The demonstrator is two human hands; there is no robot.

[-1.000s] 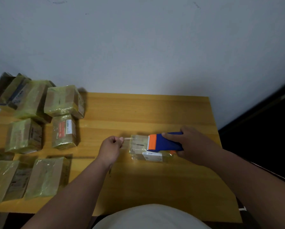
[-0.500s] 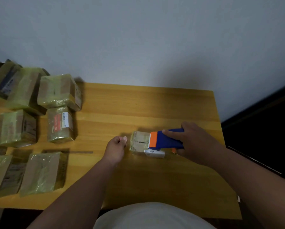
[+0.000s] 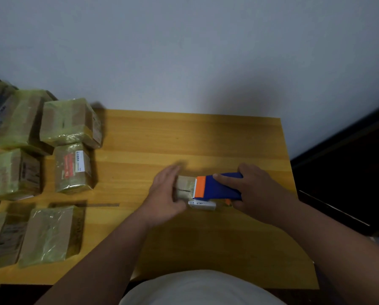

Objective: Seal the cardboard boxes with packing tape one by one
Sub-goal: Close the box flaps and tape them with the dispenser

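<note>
The left hand (image 3: pixel 164 194) is lying flat, fingers straight and blurred, pressing against the left end of the small box (image 3: pixel 185 187). The right hand (image 3: pixel 253 193) is gripping the blue tape dispenser (image 3: pixel 219 187), fingers curled round its body, and its orange toothed edge is resting on the box top. The box is sitting on the tabletop (image 3: pixel 195 142), right of centre, between both hands, long axis running left to right. Sealed boxes (image 3: pixel 69 122) are standing along the far left edge.
</note>
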